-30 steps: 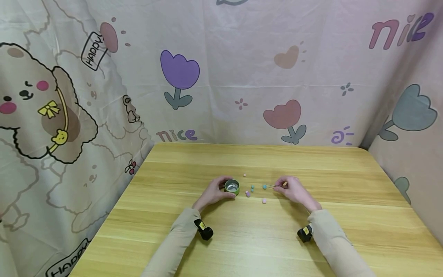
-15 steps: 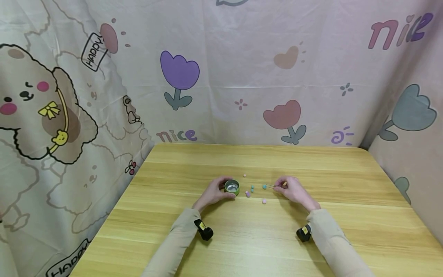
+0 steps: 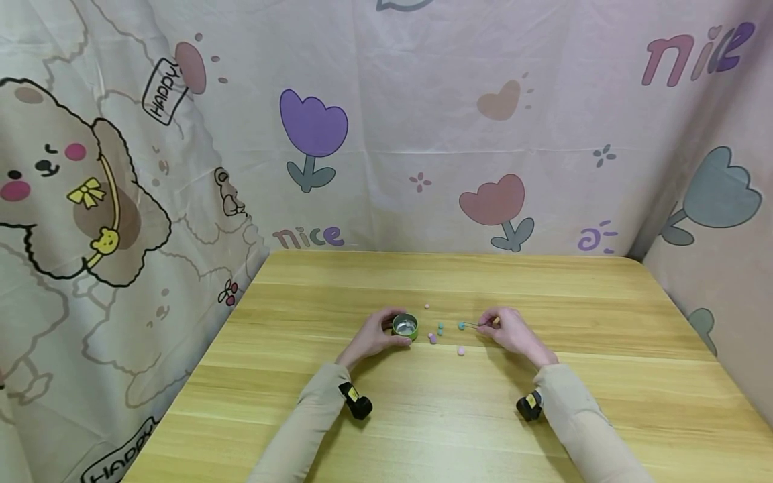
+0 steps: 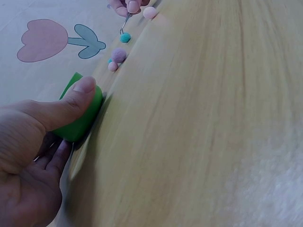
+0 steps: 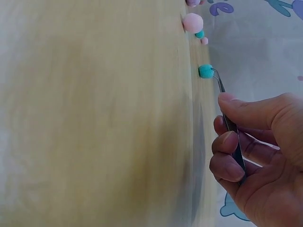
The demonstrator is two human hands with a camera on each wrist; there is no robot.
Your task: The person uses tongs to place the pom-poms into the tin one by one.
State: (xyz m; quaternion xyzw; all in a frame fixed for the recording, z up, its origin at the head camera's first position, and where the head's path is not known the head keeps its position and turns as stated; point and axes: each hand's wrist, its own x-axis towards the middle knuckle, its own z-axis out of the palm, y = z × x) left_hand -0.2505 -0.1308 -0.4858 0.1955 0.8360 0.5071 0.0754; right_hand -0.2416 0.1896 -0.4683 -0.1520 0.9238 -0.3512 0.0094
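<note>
My left hand (image 3: 371, 340) grips a small round green tin (image 4: 87, 116), thumb on the near side and fingers behind. From above, its silvery inside shows. To the right, my right hand (image 3: 512, 331) holds metal tweezers (image 5: 230, 124) with bent tips. Those tips are at a teal pom-pom (image 5: 206, 71) on the table, one touching its upper side; whether they squeeze it I cannot tell. Between the hands lie two smaller teal pom-poms (image 3: 441, 326), a purple pom-pom (image 3: 433, 339) beside a small pink one, a tiny pink pom-pom (image 3: 427, 306) farther back and a larger pink pom-pom (image 3: 461, 351) nearer.
A wood-grain table (image 3: 447, 422) spreads under both arms. Behind it and at both sides hangs a printed cloth (image 3: 392, 121) with flowers and cartoon figures. Small black cameras (image 3: 359, 404) are strapped to both sleeves.
Almost nothing differs. The right wrist has shifted very slightly to the left, while the tweezer tips stay at the teal pom-pom. The left hand and the tin have not moved.
</note>
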